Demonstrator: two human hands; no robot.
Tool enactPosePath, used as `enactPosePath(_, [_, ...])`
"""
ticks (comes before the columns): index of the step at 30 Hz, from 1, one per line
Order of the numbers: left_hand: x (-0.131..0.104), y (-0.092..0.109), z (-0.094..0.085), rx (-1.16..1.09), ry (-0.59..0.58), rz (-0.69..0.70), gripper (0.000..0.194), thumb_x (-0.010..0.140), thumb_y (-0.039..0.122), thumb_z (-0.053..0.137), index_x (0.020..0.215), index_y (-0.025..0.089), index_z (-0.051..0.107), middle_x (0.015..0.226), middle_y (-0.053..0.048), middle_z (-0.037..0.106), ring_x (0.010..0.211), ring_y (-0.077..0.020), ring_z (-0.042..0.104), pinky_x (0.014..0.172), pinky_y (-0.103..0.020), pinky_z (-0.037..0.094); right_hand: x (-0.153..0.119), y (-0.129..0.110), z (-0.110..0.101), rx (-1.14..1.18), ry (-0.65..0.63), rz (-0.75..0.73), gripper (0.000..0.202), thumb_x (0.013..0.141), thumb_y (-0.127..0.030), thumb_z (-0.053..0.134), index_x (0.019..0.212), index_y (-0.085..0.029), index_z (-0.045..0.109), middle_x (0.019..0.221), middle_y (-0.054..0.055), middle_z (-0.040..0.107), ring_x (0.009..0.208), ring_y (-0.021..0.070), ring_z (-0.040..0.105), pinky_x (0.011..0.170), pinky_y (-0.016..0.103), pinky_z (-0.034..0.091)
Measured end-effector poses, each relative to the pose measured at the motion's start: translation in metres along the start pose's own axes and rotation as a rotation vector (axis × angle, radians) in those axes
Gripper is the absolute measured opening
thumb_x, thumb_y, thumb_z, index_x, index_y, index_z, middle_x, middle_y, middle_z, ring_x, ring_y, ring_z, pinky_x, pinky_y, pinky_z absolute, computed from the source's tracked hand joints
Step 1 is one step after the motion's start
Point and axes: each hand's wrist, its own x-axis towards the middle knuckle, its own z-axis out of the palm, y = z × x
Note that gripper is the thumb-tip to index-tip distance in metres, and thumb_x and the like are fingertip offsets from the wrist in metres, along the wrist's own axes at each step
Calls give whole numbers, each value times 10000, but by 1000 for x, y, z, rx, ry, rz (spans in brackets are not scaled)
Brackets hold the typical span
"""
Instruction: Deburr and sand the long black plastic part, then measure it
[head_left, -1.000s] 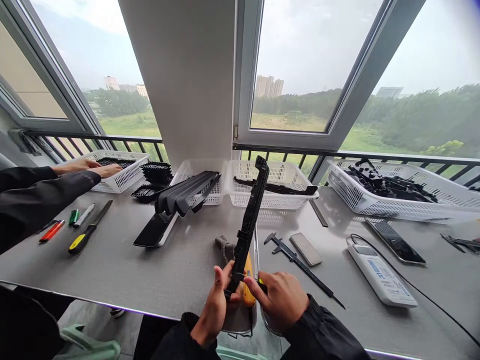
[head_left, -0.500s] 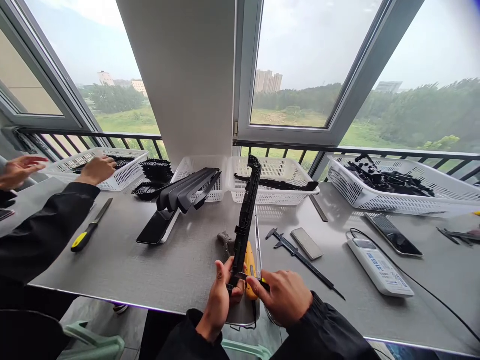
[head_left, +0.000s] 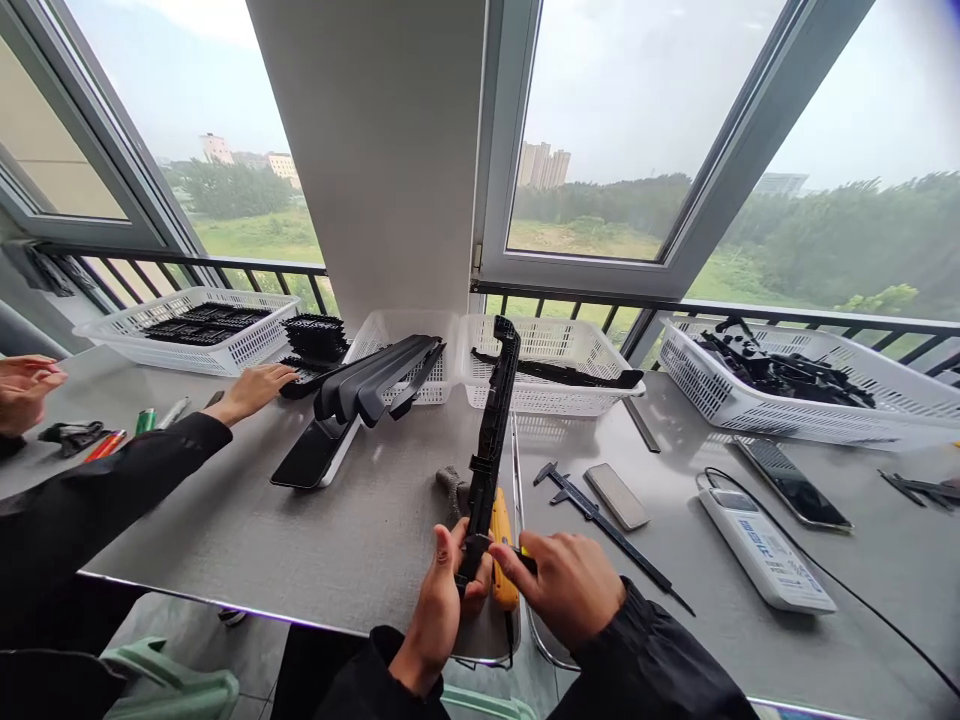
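Note:
A long black plastic part (head_left: 491,430) stands nearly upright, its lower end gripped in my left hand (head_left: 441,610). My right hand (head_left: 574,590) is closed around a small tool with a black and yellow handle (head_left: 527,560), its tip against the part's lower end. Behind the part lies a yellow tool (head_left: 504,550), with a grey item (head_left: 451,490) to its left. To the right are a caliper (head_left: 600,525) and a small grey block (head_left: 616,496).
A co-worker's hand (head_left: 255,390) reaches to stacked black parts (head_left: 313,342) at the left. White baskets (head_left: 551,398) line the table's back edge. Long black covers (head_left: 375,375) rest near a phone (head_left: 311,458). A white device (head_left: 765,550) with a cable lies at right.
The co-worker's nearer hand has moved from the left basket towards the stacked black parts. The black and yellow knife on the left table is no longer visible. My hands have barely moved.

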Motion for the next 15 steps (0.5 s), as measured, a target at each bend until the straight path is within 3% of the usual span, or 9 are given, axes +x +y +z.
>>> enactPosePath(3, [0, -1, -1, 21, 20, -8, 938, 807, 1041, 486, 1162, 183, 624, 562, 127, 359, 526, -97, 178, 506, -249, 161, 5, 3, 1, 1, 25, 40, 837, 1176, -690, 195, 766, -224, 756, 679, 99, 785, 632, 209, 738, 607, 359, 211])
enactPosePath(7, [0, -7, -3, 38, 69, 0, 858, 869, 977, 527, 1173, 182, 637, 587, 111, 395, 540, -100, 230, 525, -255, 187, 13, 10, 2, 22, 4, 18, 802, 1150, -739, 274, 734, -238, 741, 674, 84, 785, 630, 210, 737, 608, 365, 210])
enactPosePath(11, [1, -9, -2, 37, 89, -6, 755, 910, 900, 600, 1180, 196, 645, 588, 114, 387, 541, -99, 226, 523, -255, 184, 20, 13, -2, 20, 15, 80, 841, 1174, -694, 181, 751, -223, 734, 680, 101, 780, 635, 217, 742, 603, 364, 210])
enactPosePath(15, [1, -1, 2, 42, 62, -1, 733, 848, 902, 685, 1046, 198, 642, 603, 111, 401, 535, -87, 261, 515, -245, 200, 28, 12, -11, 18, 0, 33, 769, 1134, -753, 338, 742, -233, 747, 694, 92, 795, 639, 222, 746, 601, 371, 199])
